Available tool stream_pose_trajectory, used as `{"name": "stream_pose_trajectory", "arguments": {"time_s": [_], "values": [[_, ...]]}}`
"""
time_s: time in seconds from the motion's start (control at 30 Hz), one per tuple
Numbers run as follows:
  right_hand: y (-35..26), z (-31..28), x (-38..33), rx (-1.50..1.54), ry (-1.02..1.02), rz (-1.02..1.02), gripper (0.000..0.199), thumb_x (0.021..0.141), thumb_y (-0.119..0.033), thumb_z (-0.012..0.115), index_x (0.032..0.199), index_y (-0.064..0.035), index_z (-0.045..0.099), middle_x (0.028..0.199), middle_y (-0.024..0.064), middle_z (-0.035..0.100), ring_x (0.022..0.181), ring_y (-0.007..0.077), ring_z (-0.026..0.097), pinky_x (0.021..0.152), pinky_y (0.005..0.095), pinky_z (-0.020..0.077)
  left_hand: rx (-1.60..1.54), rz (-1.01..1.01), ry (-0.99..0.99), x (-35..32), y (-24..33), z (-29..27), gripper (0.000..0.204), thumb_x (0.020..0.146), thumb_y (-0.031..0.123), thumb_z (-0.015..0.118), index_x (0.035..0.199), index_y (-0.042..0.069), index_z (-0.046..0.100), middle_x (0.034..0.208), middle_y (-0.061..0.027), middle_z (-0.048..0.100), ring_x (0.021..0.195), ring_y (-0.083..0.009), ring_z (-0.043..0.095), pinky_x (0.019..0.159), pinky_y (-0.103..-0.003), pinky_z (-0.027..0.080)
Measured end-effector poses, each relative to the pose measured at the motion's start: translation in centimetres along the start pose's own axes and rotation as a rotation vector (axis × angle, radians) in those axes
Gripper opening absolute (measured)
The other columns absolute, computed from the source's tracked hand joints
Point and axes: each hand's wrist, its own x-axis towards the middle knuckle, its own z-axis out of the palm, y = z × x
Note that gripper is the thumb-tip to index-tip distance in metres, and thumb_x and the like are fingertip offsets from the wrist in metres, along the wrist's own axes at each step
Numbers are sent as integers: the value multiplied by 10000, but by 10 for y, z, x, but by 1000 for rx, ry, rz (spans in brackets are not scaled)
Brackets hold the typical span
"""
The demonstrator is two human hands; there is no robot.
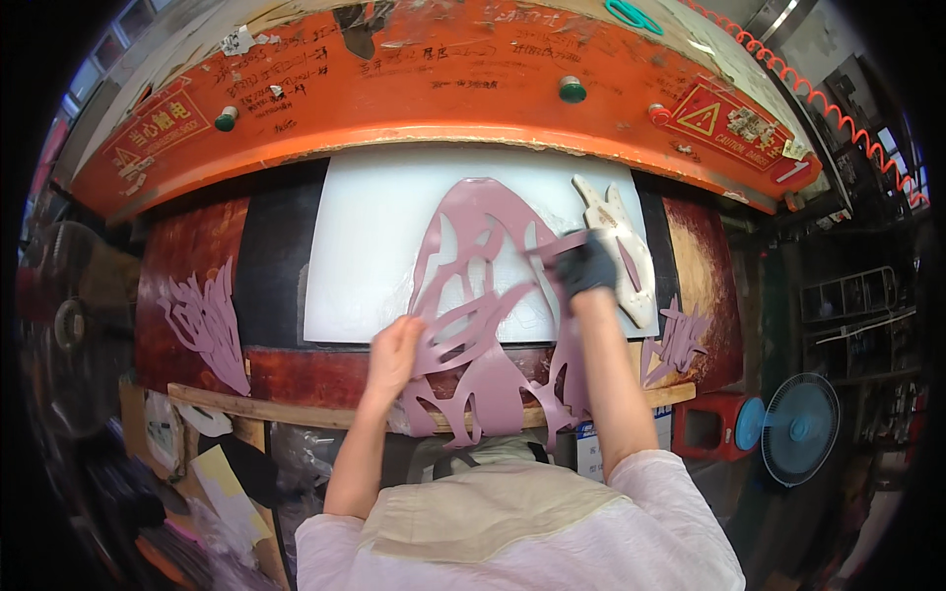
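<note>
A mauve sheet of cut-out material (483,295), full of holes, lies over a white cutting board (374,236) under an orange press head (443,89). My left hand (394,355) is bare and grips the sheet's lower left edge. My right hand (585,266) wears a dark glove and pinches a strip of the sheet near its upper right. Just right of that hand lies a cream-coloured cutting die (623,251) on the board.
Mauve scrap pieces lie at the left (207,320) and right (675,340) of the dark red bed (187,256). A wooden rail (296,409) runs along the front. A blue fan (800,428) stands at lower right; a coiled orange cable (818,94) hangs above.
</note>
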Motion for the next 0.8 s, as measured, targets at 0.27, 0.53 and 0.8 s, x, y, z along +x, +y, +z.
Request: {"name": "stream_pose_trajectory", "arguments": {"time_s": [0.27,0.53,0.8], "values": [[-77,-45,73,-1,-216,-402,196,948,-294,474,880,-130,557,831,34,576,799,182,548,732,340,476,-67,-175,80,-88,18,-159,280,994,236,504,824,49,623,669,38,556,582,-35,487,494,-207,388],[-1,8,-36,-1024,-592,-100,169,834,-87,625,984,-12,651,919,56,671,862,171,638,782,303,502,-176,96,395,-69,110,-252,227,961,261,589,875,62,655,776,31,624,668,-38,555,593,-212,462],[12,-33,-38,-992,-364,-319,327,849,-86,638,1171,-35,606,990,57,652,843,133,587,736,261,470,-574,207,925,-34,30,-366,265,995,349,511,1049,118,629,870,24,663,658,-61,581,467,-203,393]]}}
